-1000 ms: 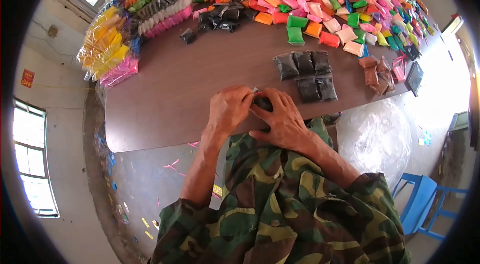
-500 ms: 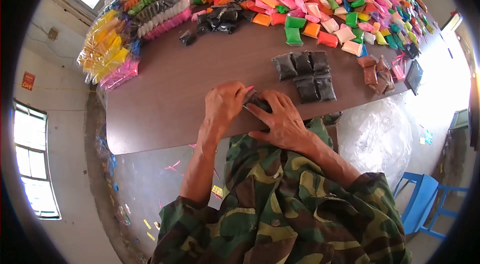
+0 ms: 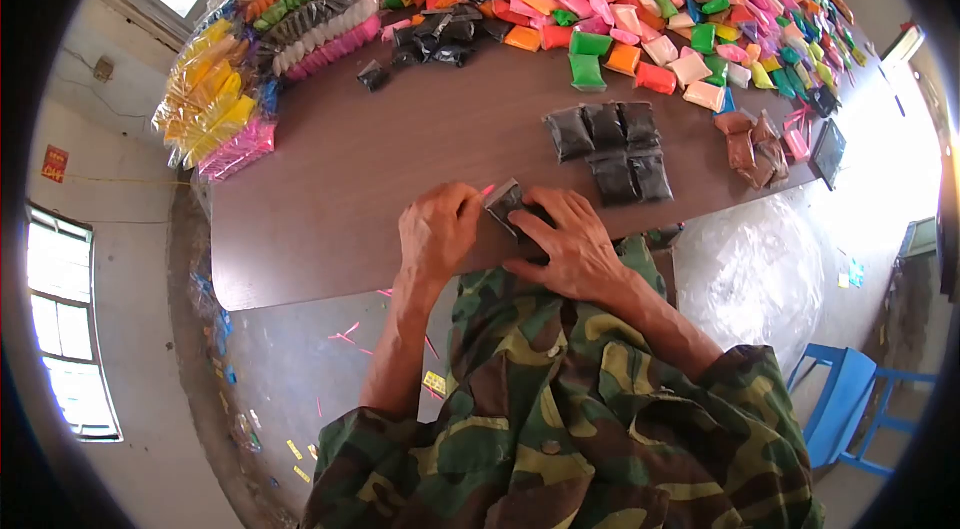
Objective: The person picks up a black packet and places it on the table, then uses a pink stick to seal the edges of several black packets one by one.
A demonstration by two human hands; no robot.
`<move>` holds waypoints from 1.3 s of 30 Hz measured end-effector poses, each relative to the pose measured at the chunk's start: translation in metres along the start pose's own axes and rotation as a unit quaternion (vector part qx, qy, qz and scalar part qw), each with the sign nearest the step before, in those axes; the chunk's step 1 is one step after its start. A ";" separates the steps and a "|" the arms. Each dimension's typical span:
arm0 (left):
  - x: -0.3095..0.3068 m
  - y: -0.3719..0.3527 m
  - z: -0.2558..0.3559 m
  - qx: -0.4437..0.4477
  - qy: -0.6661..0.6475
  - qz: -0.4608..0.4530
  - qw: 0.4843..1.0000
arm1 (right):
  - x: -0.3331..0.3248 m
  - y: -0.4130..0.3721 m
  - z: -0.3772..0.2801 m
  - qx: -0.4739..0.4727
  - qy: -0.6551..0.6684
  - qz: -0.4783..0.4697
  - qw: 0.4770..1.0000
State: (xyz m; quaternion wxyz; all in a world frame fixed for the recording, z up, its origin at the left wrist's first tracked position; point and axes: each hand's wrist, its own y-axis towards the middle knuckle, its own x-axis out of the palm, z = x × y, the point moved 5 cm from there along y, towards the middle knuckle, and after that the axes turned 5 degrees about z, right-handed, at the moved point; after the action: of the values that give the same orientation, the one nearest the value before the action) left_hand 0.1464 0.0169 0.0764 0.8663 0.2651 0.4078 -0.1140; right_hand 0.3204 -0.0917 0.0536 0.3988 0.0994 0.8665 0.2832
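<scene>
Near the table's front edge, my right hand [image 3: 570, 241] is closed on a small black packet [image 3: 506, 199], thumb and fingers around its near end. The packet's far end sticks out toward the left, and its rest is hidden under the fingers. Just left of it, my left hand [image 3: 438, 229] is curled with the fingers pinched together. A small pink strip [image 3: 488, 190] pokes out at its fingertips; most of it is hidden. Several black packets [image 3: 606, 151] lie side by side in two rows, to the right beyond my right hand.
Brown packets [image 3: 752, 149] lie by a dark flat device [image 3: 828, 154] at the table's right end. A heap of colourful packets [image 3: 600, 4] covers the far side. Bagged rows [image 3: 310, 24] stand far left, near loose black packets [image 3: 440, 34]. A blue stool [image 3: 840, 404] stands lower right.
My left hand has drawn slightly left and down, away from the black packet, taking the pink strip along. More of the packet's far end now shows. My right hand has barely shifted.
</scene>
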 end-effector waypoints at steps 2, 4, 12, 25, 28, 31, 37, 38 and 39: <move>0.004 -0.007 0.018 0.033 -0.027 -0.010 0.999 | 0.000 -0.005 0.000 0.002 0.005 0.008 1.000; 0.007 -0.008 0.029 0.056 -0.026 -0.033 0.998 | -0.002 -0.002 -0.003 0.005 0.004 0.005 1.000; 0.010 0.004 0.023 0.071 -0.025 -0.041 0.996 | -0.001 -0.007 -0.001 0.021 0.009 0.003 1.000; 0.016 -0.004 0.019 0.061 -0.012 -0.035 0.997 | -0.004 -0.005 -0.001 0.011 0.015 0.020 1.000; 0.010 -0.001 -0.003 0.018 0.026 0.000 1.000 | -0.005 -0.005 0.001 0.009 0.019 0.036 0.999; -0.002 -0.008 0.001 -0.020 -0.014 -0.031 0.999 | -0.006 -0.004 0.001 0.013 0.024 0.037 0.999; 0.007 -0.024 -0.003 0.009 0.037 0.037 0.999 | -0.005 -0.003 0.000 0.011 0.023 0.042 0.999; 0.005 -0.021 -0.008 -0.004 0.050 0.040 0.998 | -0.005 -0.004 0.000 0.010 0.024 0.042 0.999; 0.002 -0.019 -0.006 -0.019 0.035 0.028 0.999 | -0.006 -0.004 0.000 0.013 0.023 0.040 0.999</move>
State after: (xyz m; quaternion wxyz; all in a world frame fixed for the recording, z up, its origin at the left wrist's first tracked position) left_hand 0.1359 0.0046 0.0643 0.8591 0.2637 0.4326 -0.0723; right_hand 0.3248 -0.0973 0.0554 0.3658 0.1329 0.8744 0.2897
